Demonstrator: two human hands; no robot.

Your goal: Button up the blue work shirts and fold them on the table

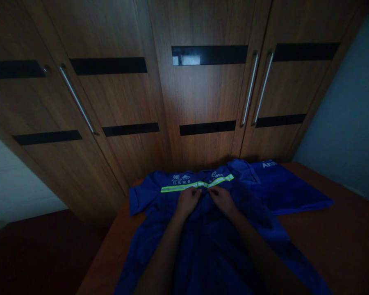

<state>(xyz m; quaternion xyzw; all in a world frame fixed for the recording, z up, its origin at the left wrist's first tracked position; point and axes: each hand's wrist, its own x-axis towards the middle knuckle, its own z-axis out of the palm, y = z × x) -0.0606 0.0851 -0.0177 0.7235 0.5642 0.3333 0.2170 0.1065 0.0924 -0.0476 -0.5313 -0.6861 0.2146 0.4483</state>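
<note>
A blue short-sleeved work shirt [169, 200] lies spread out, front side up, with a bright reflective strip [175, 189] across the chest and white print above it. My left hand [189, 200] pinches the cloth at the centre front, just under the strip. Facing it across the front opening, my right hand [221, 198] is also closed on the cloth, fingertips pressed together. Only a small gap separates the two hands. The fingers hide whatever fastening may be between them, and dim light blurs the detail. My forearms cover part of the shirt's lower body.
The shirt rests on a reddish-brown surface [341, 246]. To its right lies a flat blue item [292, 190] with white lettering, partly under the sleeve. Behind stands a wooden wardrobe [203, 94] with metal handles [249, 90]. A pale wall [350, 114] is at the right.
</note>
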